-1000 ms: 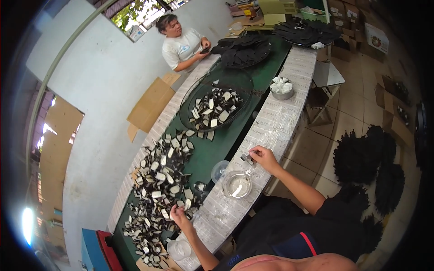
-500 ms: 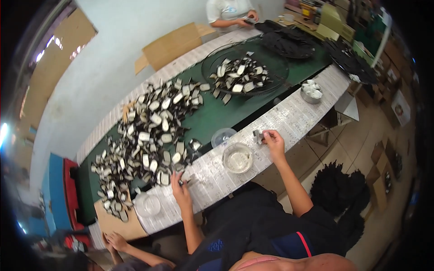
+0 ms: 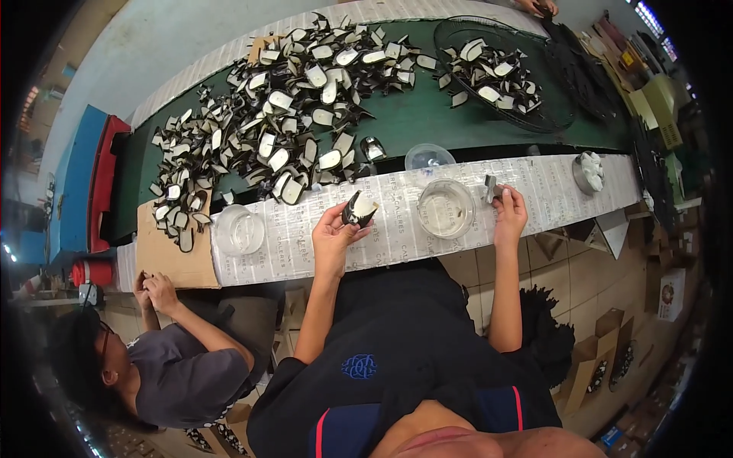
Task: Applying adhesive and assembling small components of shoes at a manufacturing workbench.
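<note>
Near the middle of the frame we see our left hand (image 3: 334, 235) closed around a small black-and-white piece (image 3: 359, 210), lifting it just above the paper-covered front strip of the desk (image 3: 397, 244). Our right hand (image 3: 510, 216), right of centre, pinches a small grey tool (image 3: 490, 188) between its fingertips, its heel resting on the same strip. The two hands are well apart, and between them stands a clear round dish (image 3: 447, 208), nearer the right hand. A second clear dish (image 3: 240, 232) sits further left on the strip, beside a sheet of brown cardboard (image 3: 164, 256). Behind the strip, on the green surface, a large heap of similar black-and-white pieces (image 3: 275, 130) spreads across the upper left and centre, and a wire basket (image 3: 500, 76) at the upper right holds more of them. A small metal cup (image 3: 588, 172) stands at the strip's right end. In the lower left, another person (image 3: 164, 366) rests a hand on the cardboard's edge.
</note>
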Demonstrator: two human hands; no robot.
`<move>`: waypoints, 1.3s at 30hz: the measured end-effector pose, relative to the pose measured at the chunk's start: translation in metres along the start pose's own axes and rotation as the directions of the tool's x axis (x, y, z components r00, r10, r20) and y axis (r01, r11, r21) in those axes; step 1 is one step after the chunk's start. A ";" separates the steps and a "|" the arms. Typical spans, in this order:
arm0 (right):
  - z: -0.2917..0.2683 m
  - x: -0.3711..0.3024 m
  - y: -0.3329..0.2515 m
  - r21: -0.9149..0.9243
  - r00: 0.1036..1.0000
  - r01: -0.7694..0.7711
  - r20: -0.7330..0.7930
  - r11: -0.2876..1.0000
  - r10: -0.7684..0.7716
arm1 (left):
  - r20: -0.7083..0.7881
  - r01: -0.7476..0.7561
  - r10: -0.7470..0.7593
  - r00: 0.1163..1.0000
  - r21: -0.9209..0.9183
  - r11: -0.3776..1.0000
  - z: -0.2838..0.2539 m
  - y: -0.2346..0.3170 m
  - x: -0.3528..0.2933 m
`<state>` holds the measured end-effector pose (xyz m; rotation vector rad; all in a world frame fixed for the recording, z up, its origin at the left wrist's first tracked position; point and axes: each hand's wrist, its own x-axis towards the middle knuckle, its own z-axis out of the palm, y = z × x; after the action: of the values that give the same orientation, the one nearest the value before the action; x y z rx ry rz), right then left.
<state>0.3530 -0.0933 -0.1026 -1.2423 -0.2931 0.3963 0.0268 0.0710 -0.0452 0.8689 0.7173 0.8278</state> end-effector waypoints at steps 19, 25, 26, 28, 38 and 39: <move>0.125 -0.123 -0.123 -0.256 0.421 0.897 0.747 0.361 -0.514 | 0.235 0.179 -0.184 0.955 0.042 0.983 0.055 0.022 -0.004; 0.126 -0.124 -0.115 -0.268 0.418 0.896 0.779 0.354 -0.468 | 0.281 0.161 -0.157 0.947 0.009 0.987 0.052 0.020 -0.006; 0.127 -0.125 -0.115 -0.264 0.414 0.897 0.782 0.354 -0.466 | 0.283 0.162 -0.158 0.946 0.009 0.987 0.051 0.020 -0.005; 0.128 -0.126 -0.114 -0.273 0.425 0.892 0.775 0.360 -0.467 | 0.283 0.163 -0.158 0.946 0.006 0.987 0.051 0.022 -0.006; 0.131 -0.132 -0.111 -0.292 0.483 0.850 0.764 0.438 -0.428 | 0.304 0.147 -0.144 0.942 0.013 0.989 0.049 0.024 -0.008; 0.131 -0.131 -0.111 -0.283 0.503 0.833 0.744 0.475 -0.439 | 0.297 0.153 -0.151 0.943 0.018 0.988 0.050 0.024 -0.008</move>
<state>0.1944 -0.0694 0.0425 -1.4885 -1.5517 -0.0800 0.0553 0.0559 0.0002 0.8979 0.5088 0.5451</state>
